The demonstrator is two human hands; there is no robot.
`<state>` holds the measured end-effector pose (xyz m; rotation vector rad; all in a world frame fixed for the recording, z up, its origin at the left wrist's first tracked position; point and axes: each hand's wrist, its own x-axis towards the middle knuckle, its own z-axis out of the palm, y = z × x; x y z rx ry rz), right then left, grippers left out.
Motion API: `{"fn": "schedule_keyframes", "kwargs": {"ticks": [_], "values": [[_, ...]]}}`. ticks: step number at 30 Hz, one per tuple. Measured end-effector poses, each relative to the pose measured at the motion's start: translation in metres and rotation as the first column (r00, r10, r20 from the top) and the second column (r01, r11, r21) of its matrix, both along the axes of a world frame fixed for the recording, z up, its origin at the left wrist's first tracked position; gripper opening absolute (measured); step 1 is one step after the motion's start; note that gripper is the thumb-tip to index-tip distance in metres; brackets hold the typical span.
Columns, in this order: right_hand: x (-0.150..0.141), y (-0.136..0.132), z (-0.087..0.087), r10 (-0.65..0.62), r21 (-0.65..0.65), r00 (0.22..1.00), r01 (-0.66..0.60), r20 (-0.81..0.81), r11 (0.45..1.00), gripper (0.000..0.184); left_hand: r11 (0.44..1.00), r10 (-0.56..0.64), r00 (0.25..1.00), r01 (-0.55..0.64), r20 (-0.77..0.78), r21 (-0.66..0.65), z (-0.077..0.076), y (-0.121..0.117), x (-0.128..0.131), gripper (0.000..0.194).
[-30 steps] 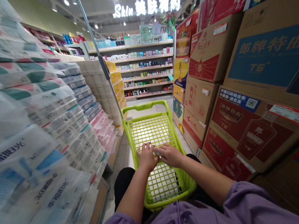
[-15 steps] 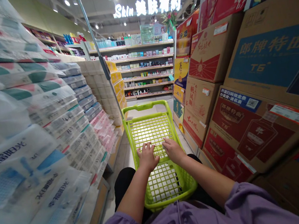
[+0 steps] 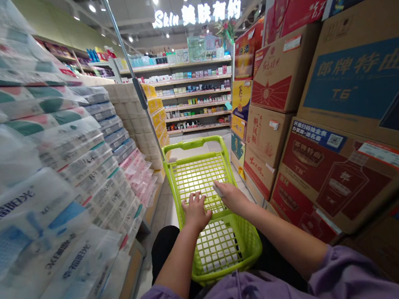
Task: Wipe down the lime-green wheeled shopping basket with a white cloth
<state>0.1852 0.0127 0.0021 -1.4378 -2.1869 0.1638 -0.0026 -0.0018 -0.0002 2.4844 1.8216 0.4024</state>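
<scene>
A lime-green plastic shopping basket (image 3: 227, 219) with a grid of square holes stands between my knees, its raised handle bar (image 3: 193, 144) at the far end. My left hand (image 3: 196, 213) is over the middle of the grid, fingers spread and slightly bent, with nothing in it. To its right, my right hand (image 3: 231, 197) is turned on its side with the fingers stretched toward the left hand. Whether either hand touches the grid I cannot tell. A thin metal pole (image 3: 120, 37) with a dark joint rises from the basket's far left corner.
Plastic-wrapped paper packs (image 3: 73, 152) are piled high along the left. Stacked cartons (image 3: 359, 72) wall in the right side. Shelves of small goods (image 3: 194, 88) stand across the aisle's far end under a lit sign (image 3: 199, 14). Tiled floor (image 3: 157, 219) shows beside the basket.
My right hand has rolled onto its side and its fingers have drawn together, where before they were spread over the grid. The left hand has barely moved.
</scene>
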Motion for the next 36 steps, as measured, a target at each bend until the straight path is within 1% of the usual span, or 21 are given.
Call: {"fn": "schedule_keyframes", "kwargs": {"ticks": [2, 3, 5, 7, 9, 12, 14, 16, 19, 21, 24, 26, 29, 31, 33, 36], "values": [[-0.009, 0.003, 0.001, -0.048, 0.057, 0.999, 0.048, -0.003, 0.997, 0.054, 1.0, 0.0, 1.0, 0.0, -0.003, -0.003, 0.0, 0.0, 0.0, 0.052], [-0.013, 0.004, -0.002, -0.057, 0.053, 0.998, 0.057, 0.01, 0.997, 0.051, 1.0, 0.0, 1.0, 0.0, -0.005, -0.006, 0.0, 0.0, 0.0, 0.052], [-0.017, 0.004, -0.009, -0.053, -0.013, 0.998, 0.054, 0.039, 0.998, 0.052, 1.0, 0.001, 1.0, -0.001, -0.01, -0.009, 0.0, 0.0, 0.0, 0.052], [-0.016, 0.002, -0.015, -0.026, -0.102, 0.999, 0.03, 0.043, 0.994, 0.062, 1.0, 0.0, 1.0, 0.0, -0.016, -0.008, 0.0, -0.001, -0.001, 0.052], [-0.012, -0.001, -0.018, 0.017, -0.171, 1.0, -0.013, 0.021, 0.985, 0.077, 1.0, -0.001, 1.0, 0.0, -0.025, -0.008, 0.001, -0.001, 0.0, 0.052], [-0.006, -0.004, -0.018, 0.081, -0.208, 0.996, -0.087, -0.039, 0.974, 0.094, 1.0, 0.001, 1.0, -0.001, -0.031, -0.011, 0.002, -0.001, 0.0, 0.051], [-0.003, -0.005, -0.018, 0.117, -0.202, 0.991, -0.128, -0.066, 0.971, 0.097, 1.0, 0.0, 1.0, 0.0, -0.028, -0.01, 0.002, -0.001, 0.0, 0.051], [-0.002, -0.003, -0.018, 0.154, -0.195, 0.987, -0.161, -0.053, 0.968, 0.091, 1.0, -0.007, 1.0, 0.007, -0.027, -0.006, 0.002, -0.001, 0.0, 0.051], [-0.003, 0.004, -0.015, 0.175, -0.193, 0.984, -0.166, 0.034, 0.967, 0.073, 1.0, -0.01, 0.999, 0.01, -0.037, -0.01, 0.002, -0.001, 0.0, 0.052], [-0.004, 0.01, -0.01, 0.137, -0.172, 0.986, -0.119, 0.092, 0.978, 0.066, 1.0, -0.001, 0.999, 0.0, -0.045, -0.017, 0.002, -0.001, 0.0, 0.052], [-0.009, 0.015, -0.006, 0.064, -0.101, 0.99, -0.052, 0.123, 0.994, 0.063, 1.0, 0.009, 0.999, -0.01, -0.044, -0.021, 0.003, -0.001, 0.0, 0.052], [-0.015, 0.014, -0.01, 0.093, -0.07, 0.989, -0.085, 0.114, 0.994, 0.066, 1.0, 0.006, 0.999, -0.007, -0.045, -0.02, 0.004, -0.002, 0.0, 0.052], [-0.021, 0.008, -0.021, 0.186, -0.061, 0.979, -0.181, 0.08, 0.982, 0.073, 1.0, -0.002, 0.999, 0.001, -0.048, -0.013, 0.004, -0.002, 0.0, 0.052], [-0.02, 0.005, -0.025, 0.203, -0.044, 0.978, -0.201, 0.055, 0.979, 0.071, 1.0, -0.005, 0.999, 0.004, -0.048, -0.007, 0.003, -0.002, 0.0, 0.052], [-0.017, 0.006, -0.026, 0.172, -0.009, 0.985, -0.172, 0.031, 0.985, 0.06, 1.0, -0.003, 0.999, 0.003, -0.046, 0.0, 0.002, -0.001, 0.0, 0.052], [-0.013, 0.008, -0.027, 0.066, 0.066, 0.997, -0.064, -0.028, 0.996, 0.047, 1.0, -0.003, 0.999, 0.003, -0.037, -0.004, 0.0, 0.0, 0.0, 0.051]]}}
